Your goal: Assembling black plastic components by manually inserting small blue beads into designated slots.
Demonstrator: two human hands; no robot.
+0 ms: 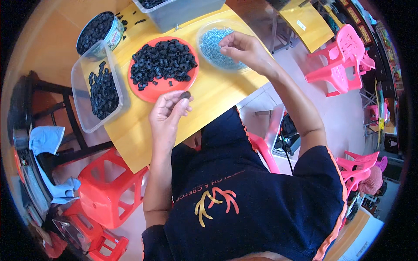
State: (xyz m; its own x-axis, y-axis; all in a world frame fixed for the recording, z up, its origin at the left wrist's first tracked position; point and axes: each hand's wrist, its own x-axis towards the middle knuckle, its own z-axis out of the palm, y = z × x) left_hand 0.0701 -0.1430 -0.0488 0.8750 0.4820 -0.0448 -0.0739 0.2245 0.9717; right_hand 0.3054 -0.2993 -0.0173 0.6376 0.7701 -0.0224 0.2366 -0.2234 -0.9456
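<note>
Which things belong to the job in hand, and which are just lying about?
In use:
- small dark part, in left hand
- black parts on red plate
- small bluish pieces in clear bowl, by right hand

Apparently lying about:
- red stool
- pink chair
- light-blue cloth

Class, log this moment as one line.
left hand: holds small dark part | right hand: over clear tub of bluish pieces, hold unclear | red plate: black parts
</note>
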